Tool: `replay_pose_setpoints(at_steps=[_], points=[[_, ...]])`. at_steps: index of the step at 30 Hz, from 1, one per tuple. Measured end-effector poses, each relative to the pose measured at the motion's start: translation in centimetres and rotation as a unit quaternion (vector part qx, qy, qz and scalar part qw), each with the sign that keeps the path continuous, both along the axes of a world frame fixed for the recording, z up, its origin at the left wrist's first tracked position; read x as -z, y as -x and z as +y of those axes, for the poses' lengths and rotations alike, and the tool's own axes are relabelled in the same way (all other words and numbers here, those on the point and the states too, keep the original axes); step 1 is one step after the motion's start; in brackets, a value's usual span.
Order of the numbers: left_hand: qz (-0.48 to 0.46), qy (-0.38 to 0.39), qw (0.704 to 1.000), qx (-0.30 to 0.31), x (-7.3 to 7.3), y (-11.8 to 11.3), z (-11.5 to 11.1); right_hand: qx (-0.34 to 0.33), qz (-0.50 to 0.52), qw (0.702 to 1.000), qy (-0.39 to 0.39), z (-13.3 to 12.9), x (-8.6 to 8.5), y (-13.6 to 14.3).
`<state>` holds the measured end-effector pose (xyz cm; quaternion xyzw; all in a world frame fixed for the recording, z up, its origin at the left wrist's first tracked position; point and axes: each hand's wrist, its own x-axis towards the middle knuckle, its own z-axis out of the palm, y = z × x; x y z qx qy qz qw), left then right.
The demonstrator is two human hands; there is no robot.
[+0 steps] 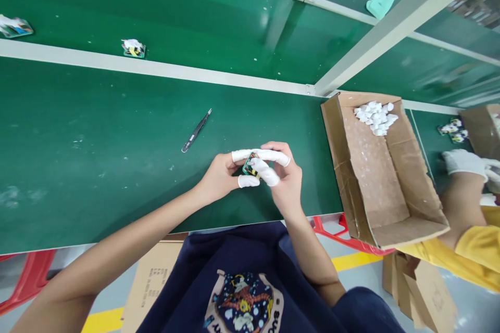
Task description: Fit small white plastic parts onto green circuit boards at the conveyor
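Note:
A small green circuit board [248, 167] with parts on it is held between both hands over the green table. My left hand [223, 176] grips its left side, with white finger covers on the thumb and a finger. My right hand [284, 177], also in white finger covers, closes on the board from the right, its covered fingertips over the top parts. Black tweezers [196, 131] lie on the table, up and left of my hands, touched by neither.
An open cardboard box [375, 182] with white pieces [376, 117] stands at the right. More boards [134, 48] sit on and beyond the pale rail [219, 78]. A slanted metal post [363, 31] rises behind the box. A co-worker's gloved hand [464, 162] is at far right.

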<state>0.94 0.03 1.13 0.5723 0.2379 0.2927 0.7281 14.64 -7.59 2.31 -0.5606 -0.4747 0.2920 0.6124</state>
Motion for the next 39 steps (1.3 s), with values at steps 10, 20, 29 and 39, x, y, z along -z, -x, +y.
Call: replay_pose_setpoints(at_steps=[10,20,29,39], points=[[-0.066,0.096,0.991,0.066,-0.6,-0.2,0.3,-0.184,0.244,0.939,0.16,-0.2,-1.0,-0.6],[-0.05,0.095,0.983,0.146,-0.2,-0.4,-0.5,-0.144,0.216,0.95,0.173,-0.7,-0.8,-0.6],[-0.057,0.195,0.942,0.267,-0.7,0.8,0.8,-0.206,0.093,0.969,0.102,-1.7,-3.6,-1.9],[-0.073,0.226,0.93,0.28,-0.8,0.8,0.2,-0.223,-0.202,0.954,0.019,-1.7,-5.9,-1.2]])
